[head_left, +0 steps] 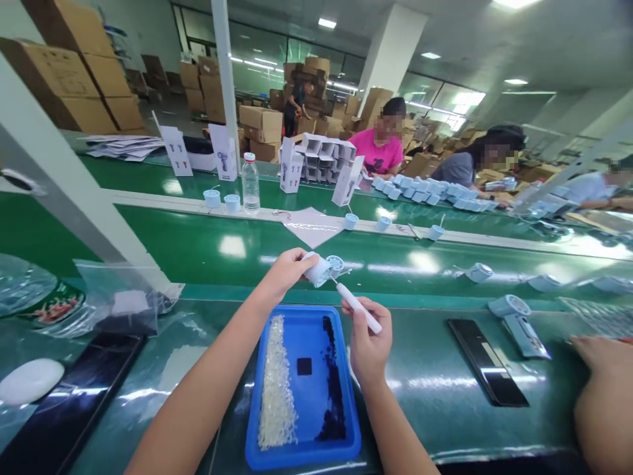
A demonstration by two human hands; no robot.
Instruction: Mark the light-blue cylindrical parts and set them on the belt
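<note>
In my left hand [289, 274] is a light blue round plastic housing [319, 272], held tilted above the far edge of the blue tray [306, 454]. My right hand [370, 333] grips a white pen-shaped tool [359, 307], its thin tip pointing at the housing; I cannot tell whether they touch. Just behind the held housing shows a similar round part [335, 265]. Small translucent white pieces [277, 389] line the tray's left side, and small black pieces [333, 389] lie along its right. Between them sits a black square [304, 366].
More light blue round parts [479, 272] rest along the green conveyor [222, 247]. A water bottle [250, 185] and printed boxes [225, 155] stand beyond. At right are a black phone-like slab [487, 363] and another person's hand [603, 369]. Co-workers sit across the line.
</note>
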